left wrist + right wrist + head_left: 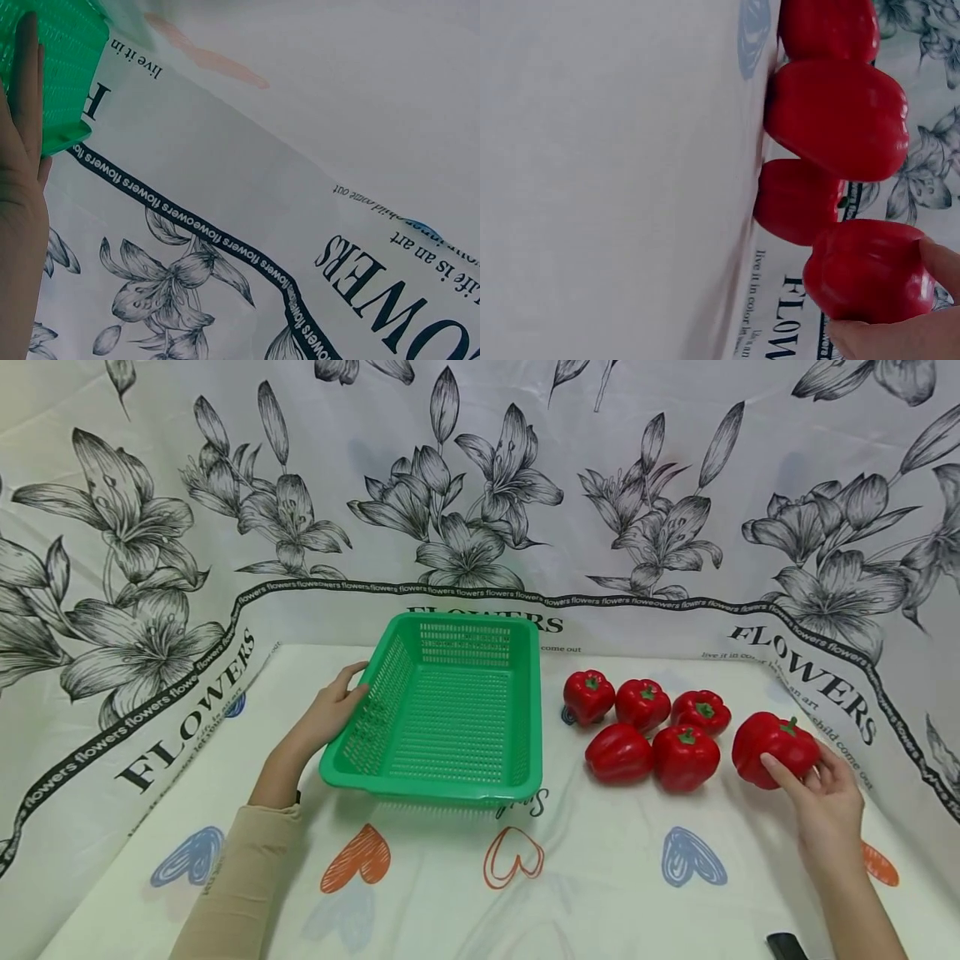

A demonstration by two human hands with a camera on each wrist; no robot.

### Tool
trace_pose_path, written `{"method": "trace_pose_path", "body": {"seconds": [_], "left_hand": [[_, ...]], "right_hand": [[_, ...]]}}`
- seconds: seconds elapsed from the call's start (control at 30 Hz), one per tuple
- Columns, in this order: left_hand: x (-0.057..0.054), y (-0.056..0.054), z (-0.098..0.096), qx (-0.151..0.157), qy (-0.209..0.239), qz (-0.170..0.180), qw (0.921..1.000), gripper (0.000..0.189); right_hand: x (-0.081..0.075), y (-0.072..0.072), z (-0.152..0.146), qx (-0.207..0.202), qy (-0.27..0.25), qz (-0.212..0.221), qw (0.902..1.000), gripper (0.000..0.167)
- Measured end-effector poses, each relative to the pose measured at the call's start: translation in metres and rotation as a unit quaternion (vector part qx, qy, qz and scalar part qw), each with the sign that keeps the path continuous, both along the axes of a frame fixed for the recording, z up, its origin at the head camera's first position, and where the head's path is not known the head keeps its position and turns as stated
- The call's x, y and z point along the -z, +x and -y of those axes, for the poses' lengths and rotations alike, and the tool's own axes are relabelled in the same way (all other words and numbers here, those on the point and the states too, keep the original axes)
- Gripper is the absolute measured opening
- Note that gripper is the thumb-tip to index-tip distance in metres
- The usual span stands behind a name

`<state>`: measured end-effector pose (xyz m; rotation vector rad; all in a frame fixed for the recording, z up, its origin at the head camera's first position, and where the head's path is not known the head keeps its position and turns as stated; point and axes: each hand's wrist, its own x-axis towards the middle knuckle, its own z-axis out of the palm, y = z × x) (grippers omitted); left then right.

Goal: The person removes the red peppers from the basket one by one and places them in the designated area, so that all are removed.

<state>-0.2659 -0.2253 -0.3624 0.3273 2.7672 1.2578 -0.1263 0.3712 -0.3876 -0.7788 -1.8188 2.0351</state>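
A green plastic basket (450,727) with slotted walls stands left of centre, nothing inside it. My left hand (333,706) is at its left side, and in the left wrist view straight fingers (27,82) lie along the outer wall. At the far right, my right hand (828,793) grips a red bell pepper (772,747) with a green stem. Thumb and fingers sit on opposite sides of this pepper (870,270) in the right wrist view. Several more red bell peppers (686,758) cluster between the basket and my right hand; one lies on its side (618,753).
A white cloth (592,877) printed with hearts covers the table. Behind it rises a flower-printed sheet (465,485) with a black lettered band, which also closes in the left and right sides. A small black object (786,945) lies at the lower right edge.
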Motion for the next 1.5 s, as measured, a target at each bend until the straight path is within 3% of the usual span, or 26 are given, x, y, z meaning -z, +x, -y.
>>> {"method": "trace_pose_path", "body": {"seconds": [0.37, 0.63, 0.83, 1.1, 1.37, 1.5], "left_hand": [[-0.003, 0.002, 0.003, -0.001, -0.015, 0.005, 0.9999, 0.059], [-0.002, 0.001, 0.004, -0.002, -0.012, 0.006, 0.9999, 0.059], [-0.001, 0.003, 0.004, -0.002, -0.012, 0.008, 0.9999, 0.059], [-0.003, 0.0, 0.006, 0.0, -0.014, 0.005, 0.9999, 0.061], [-0.002, -0.001, 0.003, 0.002, -0.012, 0.01, 0.9999, 0.06], [-0.001, -0.001, 0.001, 0.002, -0.007, 0.014, 0.9999, 0.059]], "right_hand": [[0.013, -0.009, -0.011, -0.043, 0.055, 0.088, 0.9937, 0.103], [0.024, -0.011, -0.012, -0.086, 0.073, 0.05, 0.9924, 0.099], [0.03, -0.011, -0.014, -0.116, 0.12, 0.061, 0.984, 0.097], [0.03, -0.009, -0.011, -0.116, 0.117, 0.029, 0.9859, 0.09], [0.024, -0.003, -0.008, -0.135, 0.188, 0.071, 0.9703, 0.09], [0.021, -0.002, -0.007, -0.13, 0.182, 0.066, 0.9724, 0.09]]}}
